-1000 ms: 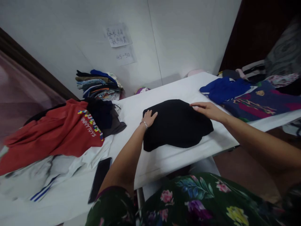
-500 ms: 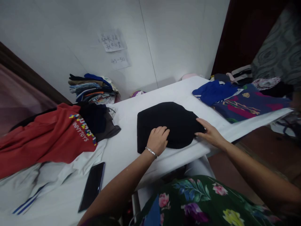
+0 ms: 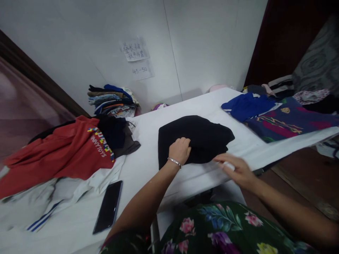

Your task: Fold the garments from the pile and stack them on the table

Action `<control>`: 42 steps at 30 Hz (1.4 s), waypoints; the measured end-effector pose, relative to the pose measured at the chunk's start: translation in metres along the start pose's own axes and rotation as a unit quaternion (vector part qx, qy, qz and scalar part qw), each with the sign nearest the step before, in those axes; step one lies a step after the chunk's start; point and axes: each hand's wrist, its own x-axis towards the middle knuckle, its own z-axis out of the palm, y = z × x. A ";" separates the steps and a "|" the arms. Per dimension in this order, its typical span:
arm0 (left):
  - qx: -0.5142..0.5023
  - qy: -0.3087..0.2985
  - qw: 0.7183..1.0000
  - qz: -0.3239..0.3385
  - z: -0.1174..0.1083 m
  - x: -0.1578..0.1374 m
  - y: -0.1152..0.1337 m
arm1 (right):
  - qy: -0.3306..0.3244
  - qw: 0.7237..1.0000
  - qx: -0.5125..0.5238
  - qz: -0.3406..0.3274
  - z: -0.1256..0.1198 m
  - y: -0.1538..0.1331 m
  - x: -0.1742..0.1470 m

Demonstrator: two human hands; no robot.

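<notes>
A black garment [image 3: 196, 132], folded into a rounded bundle, lies on the white-covered table [image 3: 148, 132] in front of me. My left hand [image 3: 180, 151], with a silver bracelet at the wrist, rests on its near side, fingers curled in against the dark cloth. At the garment's lower right edge is my right hand [image 3: 233, 167], blurred by motion. Its fingertips come close to that edge, and whether they grip the cloth is unclear. A white patch shows between its fingers and thumb; I cannot make out what it is.
To the left lie a red printed sweatshirt [image 3: 69, 144], grey and white clothes [image 3: 34, 204] and a phone [image 3: 108, 208]. Folded clothes [image 3: 112, 100] are stacked by the wall. On the right are a blue garment [image 3: 250, 106] and a patterned one [image 3: 296, 120]. Handwritten papers [image 3: 136, 51] hang on the wall.
My right hand has left the garment's right tip and moved down and towards me. The tip now looks more ragged. My left hand stays on the cloth; the view has shifted slightly.
</notes>
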 end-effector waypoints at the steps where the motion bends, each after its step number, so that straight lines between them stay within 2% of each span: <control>1: 0.000 -0.001 1.000 -0.001 -0.001 -0.001 0.000 | -0.039 0.998 0.027 -0.033 0.010 -0.010 -0.005; 3: 0.001 0.003 1.000 -0.001 -0.003 -0.002 -0.001 | -0.094 0.992 0.020 -0.085 0.028 -0.021 -0.005; 5: 0.003 0.012 1.000 0.002 -0.004 -0.003 -0.002 | -0.109 0.987 -0.057 -0.102 0.041 -0.020 0.003; 9: 0.011 0.019 0.999 0.029 0.000 -0.007 -0.002 | -0.108 0.964 -0.240 -0.039 0.056 -0.002 0.024; 13: 0.023 -0.004 0.997 0.072 0.010 -0.013 0.002 | -0.117 0.947 -0.298 0.010 0.065 0.013 0.026; 19: 0.029 -0.004 0.995 0.094 0.019 -0.021 0.005 | -0.130 0.950 -0.284 0.018 0.063 0.019 0.016; 23: 0.013 0.026 0.996 0.086 0.021 -0.023 0.008 | -0.127 0.950 -0.284 0.002 0.066 0.017 0.016; 28: 0.039 0.037 0.997 0.058 0.022 -0.019 0.017 | -0.116 0.955 -0.272 0.009 0.073 0.012 0.017; 34: 0.081 0.003 0.995 0.067 0.036 -0.013 0.020 | -0.163 0.964 -0.212 0.005 0.060 0.024 0.014; 36: 0.087 0.011 0.993 0.074 0.041 -0.013 0.019 | -0.155 0.973 -0.169 -0.031 0.051 0.024 0.011; 38: 0.090 0.022 0.993 0.076 0.045 -0.014 0.018 | -0.104 0.982 -0.120 -0.098 0.042 0.016 0.009; 40: 0.092 0.032 0.992 0.079 0.047 -0.015 0.017 | -0.042 0.981 -0.088 -0.166 0.033 0.003 0.012; 42: 0.091 0.039 0.992 0.080 0.048 -0.015 0.017 | -0.003 0.975 -0.099 -0.198 0.025 -0.009 0.022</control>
